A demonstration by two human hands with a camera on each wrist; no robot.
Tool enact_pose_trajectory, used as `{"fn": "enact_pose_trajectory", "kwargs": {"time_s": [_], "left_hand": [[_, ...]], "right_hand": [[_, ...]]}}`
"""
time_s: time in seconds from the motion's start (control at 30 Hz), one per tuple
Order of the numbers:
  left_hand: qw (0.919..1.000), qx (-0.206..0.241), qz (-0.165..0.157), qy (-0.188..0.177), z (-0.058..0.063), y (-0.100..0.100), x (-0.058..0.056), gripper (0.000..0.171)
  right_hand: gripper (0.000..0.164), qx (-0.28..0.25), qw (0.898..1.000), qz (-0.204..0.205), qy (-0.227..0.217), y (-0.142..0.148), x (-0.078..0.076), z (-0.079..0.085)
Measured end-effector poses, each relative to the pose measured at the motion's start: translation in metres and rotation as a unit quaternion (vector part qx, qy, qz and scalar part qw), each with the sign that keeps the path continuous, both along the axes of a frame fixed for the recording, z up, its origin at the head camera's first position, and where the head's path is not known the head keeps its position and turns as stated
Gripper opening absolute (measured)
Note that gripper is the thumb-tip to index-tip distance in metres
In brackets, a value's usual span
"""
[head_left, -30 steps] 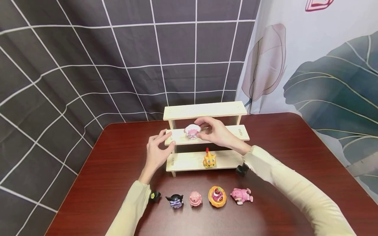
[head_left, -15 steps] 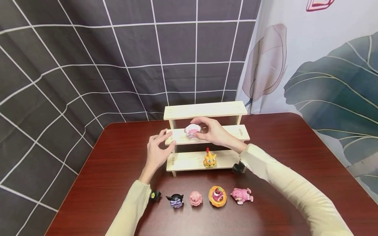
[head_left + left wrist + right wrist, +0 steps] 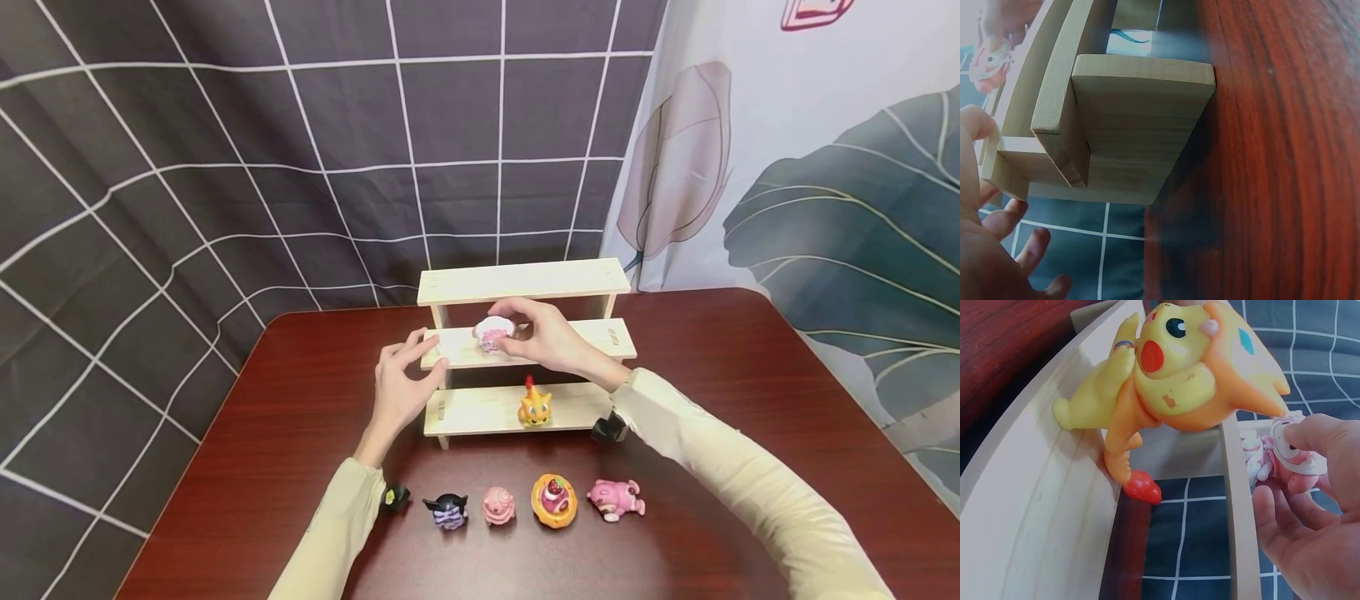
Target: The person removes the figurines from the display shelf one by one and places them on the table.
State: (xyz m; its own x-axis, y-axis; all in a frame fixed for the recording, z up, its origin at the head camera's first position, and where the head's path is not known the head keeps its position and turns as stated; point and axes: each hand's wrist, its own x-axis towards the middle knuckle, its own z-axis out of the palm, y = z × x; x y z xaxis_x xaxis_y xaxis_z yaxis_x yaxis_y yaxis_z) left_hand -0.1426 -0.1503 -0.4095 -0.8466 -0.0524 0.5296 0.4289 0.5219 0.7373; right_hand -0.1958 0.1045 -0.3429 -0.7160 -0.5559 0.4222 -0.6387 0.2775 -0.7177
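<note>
A wooden three-tier display shelf (image 3: 480, 408) stands on the table. On its middle tier, left of centre, my right hand (image 3: 551, 335) pinches a pink figurine with a white top (image 3: 493, 332); thumb and fingers lie on either side of it in the right wrist view, its pink body (image 3: 1300, 478) partly covered. At the left end of that tier, my left hand (image 3: 405, 383) holds the board between thumb and fingers, the outer fingers spread in the left wrist view. A yellow-orange figurine with a red-tipped tail (image 3: 535, 408) sits upright on the lowest tier, below my right hand.
In front of the shelf, a row on the dark red table (image 3: 300, 400) holds a black-and-purple figurine (image 3: 447, 511), a small pink figurine (image 3: 498, 506), a tart-shaped toy (image 3: 554, 500) and a pink figurine lying down (image 3: 617, 498). A grey checked curtain (image 3: 337, 125) hangs behind.
My right hand has shifted slightly and its thumb now covers more of the pink-and-white figurine's front. The left hand keeps its place at the shelf's end.
</note>
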Motion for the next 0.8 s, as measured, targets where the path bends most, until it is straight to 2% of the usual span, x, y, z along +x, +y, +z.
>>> {"fn": "enact_pose_trajectory", "kwargs": {"time_s": [0.2, 0.47, 0.8], "left_hand": [[1.0, -0.001, 0.004, 0.0, 0.0, -0.001, 0.0, 0.037], [1.0, -0.002, 0.004, -0.003, -0.001, 0.0, -0.001, 0.038], [1.0, 0.001, 0.004, -0.003, -0.001, 0.001, 0.0, 0.037]], "right_hand": [[0.039, -0.01, 1.0, -0.002, 0.001, 0.008, 0.004, 0.003], [0.04, -0.002, 1.0, -0.025, -0.015, 0.027, 0.012, 0.004], [0.038, -0.015, 1.0, -0.022, -0.004, 0.05, 0.023, 0.005]]}}
